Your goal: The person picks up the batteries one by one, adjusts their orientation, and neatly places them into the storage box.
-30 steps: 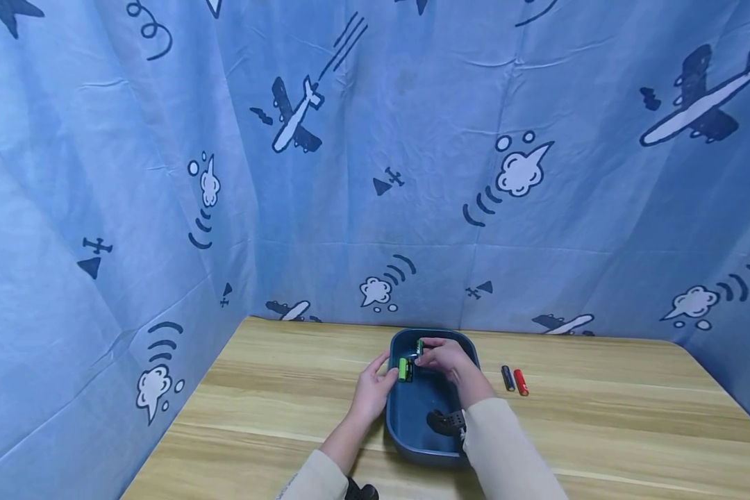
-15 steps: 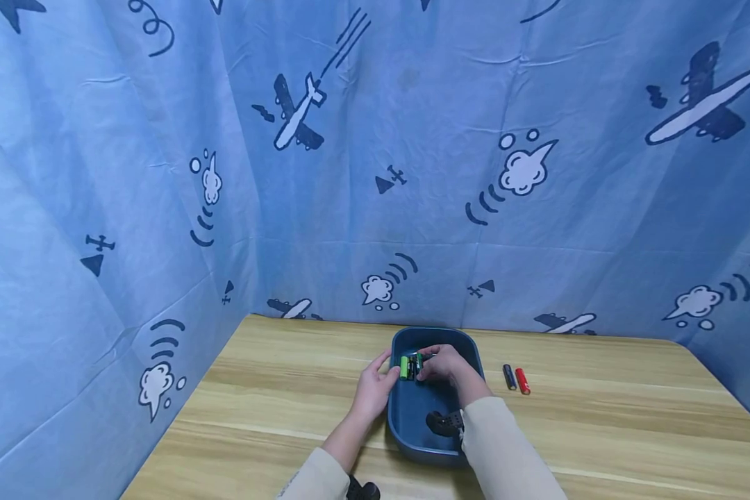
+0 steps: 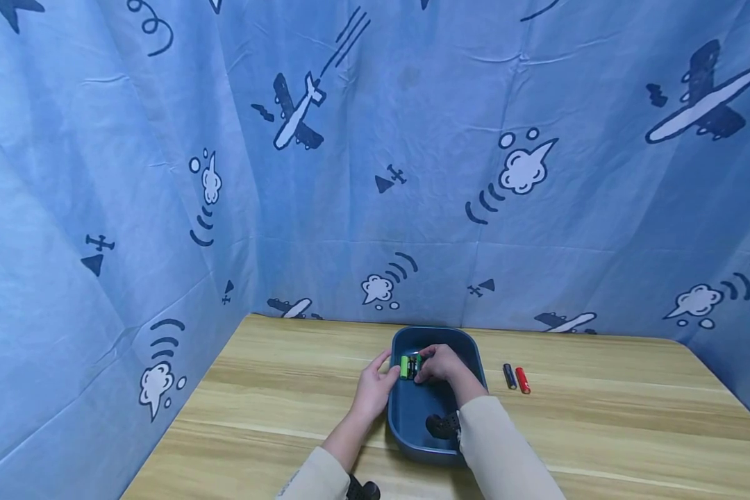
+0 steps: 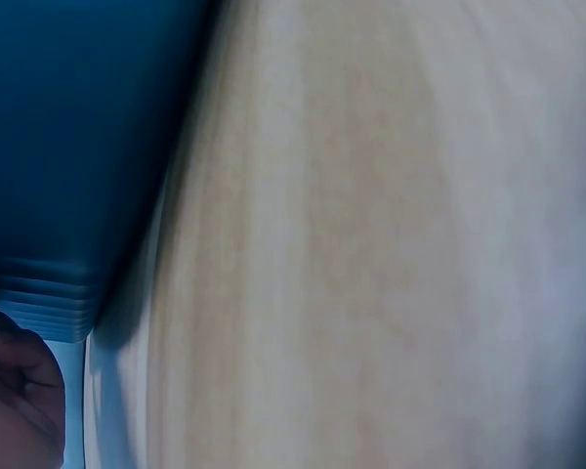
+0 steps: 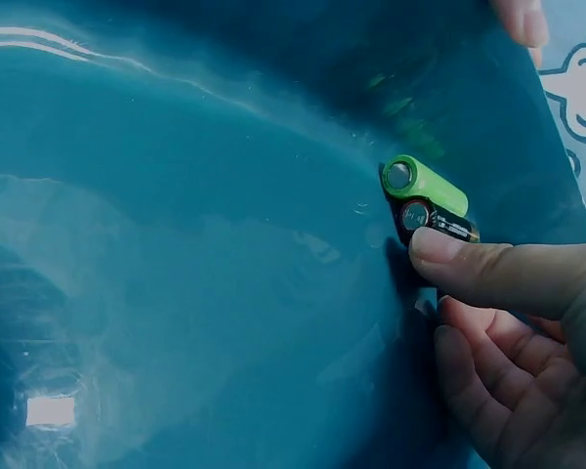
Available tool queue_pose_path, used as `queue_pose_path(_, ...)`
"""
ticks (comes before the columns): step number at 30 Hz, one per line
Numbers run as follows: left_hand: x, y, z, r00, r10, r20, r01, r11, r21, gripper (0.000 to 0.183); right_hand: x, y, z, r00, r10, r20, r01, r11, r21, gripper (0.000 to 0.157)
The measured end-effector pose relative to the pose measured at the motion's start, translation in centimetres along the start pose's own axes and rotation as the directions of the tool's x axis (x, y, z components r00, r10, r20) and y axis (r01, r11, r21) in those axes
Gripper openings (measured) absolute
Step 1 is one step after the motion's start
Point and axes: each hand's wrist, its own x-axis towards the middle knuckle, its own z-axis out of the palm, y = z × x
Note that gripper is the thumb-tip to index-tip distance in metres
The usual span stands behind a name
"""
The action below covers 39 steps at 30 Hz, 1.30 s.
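Observation:
A dark blue tub (image 3: pixel 410 420) sits on the table. Inside, against its left wall, lie a light green battery (image 3: pixel 403 367) and, right beside it, a black battery (image 3: pixel 412 368). My right hand (image 3: pixel 444 367) reaches into the tub and pinches a dark green battery (image 3: pixel 419 360), set down alongside the black one. The right wrist view shows the thumb (image 5: pixel 488 272) by the black battery's end; there the pinched battery is hidden. At the tub's left side, my left hand (image 3: pixel 375 390) grips the rim, thumb on top and fingers along the outside.
To the right of the tub, a dark blue battery (image 3: pixel 509 376) and a red battery (image 3: pixel 522 380) lie side by side on the wooden table (image 3: pixel 600 417). A blue printed curtain (image 3: pixel 437 208) hangs behind the table and along its left.
My right hand has brought the dark green battery down and towards me, from above the row to beside the black one. My left hand stays at the rim.

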Motion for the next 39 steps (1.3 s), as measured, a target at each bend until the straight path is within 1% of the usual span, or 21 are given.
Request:
queue_pose_path(4,-0.1,0.0,0.0,1.0,0.003,-0.004,-0.003,1.0,0.003,0.046,0.1,0.0,0.1,1.0,-0.012,0.011,0.013,0.999,-0.043,0.051)
queue_pose_path(8,-0.1,0.1,0.0,1.0,0.0,0.001,0.0,1.0,0.0,0.046,0.0,-0.1,0.2,1.0,-0.023,0.01,0.024,0.998,-0.063,0.052)
queue_pose_path(10,-0.3,0.3,0.0,1.0,0.001,0.008,-0.001,1.0,-0.013,0.047,0.1,0.0,0.2,1.0,-0.027,0.006,0.027,0.997,-0.068,0.053)
queue_pose_path(14,-1.1,1.9,-0.1,1.0,0.008,0.022,-0.007,1.0,-0.023,0.047,0.1,0.0,0.3,1.0,-0.03,0.005,0.03,0.997,-0.072,0.053)
queue_pose_path(18,-2.1,3.5,-0.2,1.0,0.014,0.026,-0.014,1.0,-0.008,0.048,-0.1,-0.1,0.2,0.999,-0.032,0.002,0.032,0.996,-0.082,0.054)
queue_pose_path(21,-2.6,4.2,-0.2,1.0,0.015,0.025,-0.014,1.0,-0.004,0.048,-0.1,-0.2,0.2,0.999,-0.035,0.0,0.035,0.995,-0.091,0.055)
queue_pose_path(25,-2.6,4.4,-0.2,1.0,0.015,0.021,-0.015,1.0,0.006,0.047,0.0,-0.3,0.3,0.999,-0.037,-0.001,0.037,0.994,-0.104,0.056)
queue_pose_path(28,-2.1,3.8,-0.2,1.0,0.014,0.02,-0.014,1.0,0.003,0.047,0.1,-0.3,0.3,0.999,-0.038,0.006,0.038,0.992,-0.122,0.056)
queue_pose_path(31,-1.3,2.4,-0.2,1.0,0.013,0.019,-0.013,1.0,-0.015,0.047,-0.2,-0.4,0.0,0.999,-0.044,0.021,0.047,0.989,-0.139,0.059)
queue_pose_path(34,-0.6,1.0,-0.1,1.0,0.013,0.014,-0.012,1.0,-0.016,0.047,-0.8,-0.7,-0.6,0.997,-0.068,0.043,0.072,0.991,-0.111,0.065)
queue_pose_path(36,-0.3,0.4,-0.1,1.0,0.007,0.008,-0.007,1.0,-0.002,0.048,-1.3,-1.0,-1.4,0.993,-0.106,0.054,0.11,0.991,-0.072,0.068)
queue_pose_path(39,-0.2,0.1,0.0,1.0,0.003,0.003,-0.004,1.0,0.007,0.048,-1.8,-1.5,-3.5,0.98,-0.192,0.048,0.193,0.981,-0.002,0.06)
